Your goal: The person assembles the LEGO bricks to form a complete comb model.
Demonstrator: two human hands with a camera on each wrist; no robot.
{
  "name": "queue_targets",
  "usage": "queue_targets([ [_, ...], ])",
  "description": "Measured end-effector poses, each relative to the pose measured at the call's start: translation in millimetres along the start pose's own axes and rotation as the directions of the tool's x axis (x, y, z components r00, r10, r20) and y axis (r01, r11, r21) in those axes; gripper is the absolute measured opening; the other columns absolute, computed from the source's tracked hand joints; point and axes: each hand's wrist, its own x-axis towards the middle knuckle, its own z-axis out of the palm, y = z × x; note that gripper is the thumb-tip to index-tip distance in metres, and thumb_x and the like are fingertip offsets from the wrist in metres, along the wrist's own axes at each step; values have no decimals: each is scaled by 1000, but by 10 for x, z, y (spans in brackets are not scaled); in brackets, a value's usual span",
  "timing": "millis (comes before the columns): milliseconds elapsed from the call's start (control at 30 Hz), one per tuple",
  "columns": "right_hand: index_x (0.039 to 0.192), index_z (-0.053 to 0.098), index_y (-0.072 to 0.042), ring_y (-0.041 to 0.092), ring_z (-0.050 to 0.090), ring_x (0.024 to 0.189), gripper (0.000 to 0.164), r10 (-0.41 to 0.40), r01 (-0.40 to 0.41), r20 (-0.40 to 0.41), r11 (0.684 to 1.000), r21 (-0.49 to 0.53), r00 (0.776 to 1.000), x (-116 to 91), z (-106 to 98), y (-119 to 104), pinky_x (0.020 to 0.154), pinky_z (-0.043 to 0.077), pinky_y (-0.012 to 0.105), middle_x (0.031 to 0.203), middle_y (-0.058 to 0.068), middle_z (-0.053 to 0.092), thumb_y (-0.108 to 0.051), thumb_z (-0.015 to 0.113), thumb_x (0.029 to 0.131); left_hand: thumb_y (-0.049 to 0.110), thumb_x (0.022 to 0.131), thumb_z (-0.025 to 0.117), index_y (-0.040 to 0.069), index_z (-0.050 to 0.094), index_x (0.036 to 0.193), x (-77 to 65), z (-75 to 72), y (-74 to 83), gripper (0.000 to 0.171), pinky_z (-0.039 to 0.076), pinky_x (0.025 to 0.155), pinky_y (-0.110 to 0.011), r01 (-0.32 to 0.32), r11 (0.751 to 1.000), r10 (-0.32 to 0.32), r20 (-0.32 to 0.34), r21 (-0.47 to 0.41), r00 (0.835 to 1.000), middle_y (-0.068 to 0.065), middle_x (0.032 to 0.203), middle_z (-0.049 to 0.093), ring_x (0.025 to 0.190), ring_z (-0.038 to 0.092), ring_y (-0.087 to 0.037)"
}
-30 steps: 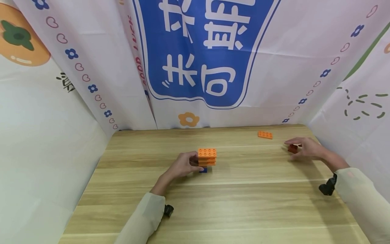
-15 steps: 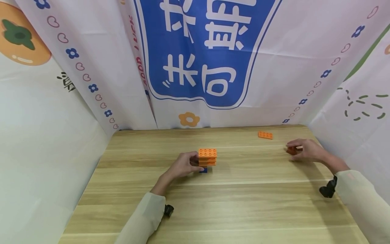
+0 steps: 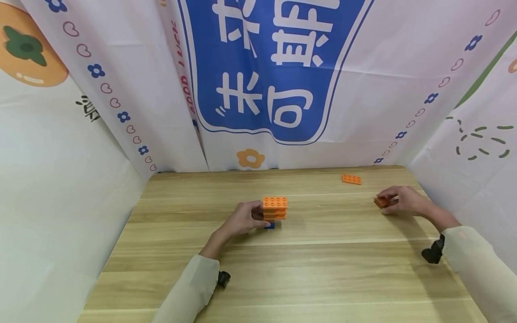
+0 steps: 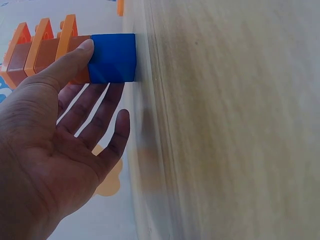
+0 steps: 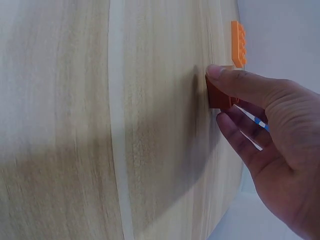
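Note:
A stack of toy building bricks point(image 3: 275, 202) stands upright near the middle of the table. Its base is a blue brick point(image 4: 113, 58), with reddish-brown bricks and wider orange plates alternating above. My left hand point(image 3: 242, 219) holds the stack low down, thumb against the near side where blue meets brown; the fingers reach behind and are partly hidden. Toward the right edge, my right hand point(image 3: 408, 200) pinches a small reddish-brown brick point(image 5: 217, 95) between thumb and fingers. That brick is tilted in the head view, and I cannot tell whether it touches the table.
A loose orange plate point(image 3: 352, 179) with studs up lies near the back edge, beyond my right hand. The wooden table point(image 3: 307, 278) is bounded by printed cloth point(image 3: 363, 112) at the back and both sides.
My right hand has drawn slightly left and nearer with the brown brick, which has turned in the fingers. My left hand and the stack have stayed in place.

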Motion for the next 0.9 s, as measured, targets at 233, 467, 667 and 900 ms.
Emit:
queue_targets([
  [233,118,75,6,33,73,95,46,-23,23,-8,998,-53,1000,16,22,-4,75,62,36,113,26,74,-9,94,79,10,88,88,8,71,114,-9,-2,2,31,62,90,-33,-13,1000,13,-5,-14,1000,-5,113,76,102,73,-18],
  [467,111,76,6,26,72,86,36,-44,43,-19,998,-53,999,18,57,5,70,59,28,102,17,76,-1,90,79,11,88,88,8,71,113,-10,-3,7,30,61,90,-33,-12,1000,12,-7,2,1000,-4,112,76,101,72,-17],
  [667,110,77,5,25,71,87,32,-40,38,-28,996,-76,999,23,70,-8,71,59,28,101,15,77,-1,89,80,10,89,88,9,71,114,1,12,-3,30,61,90,-32,0,1000,0,-4,14,1000,-3,113,76,101,72,-16],
  [900,108,78,3,26,72,88,30,-66,62,-39,993,-98,997,47,86,-59,72,61,32,103,17,77,-3,90,81,9,89,88,8,71,113,3,6,3,30,61,90,-32,-2,1000,2,-3,12,1000,-5,115,75,102,72,-17],
])
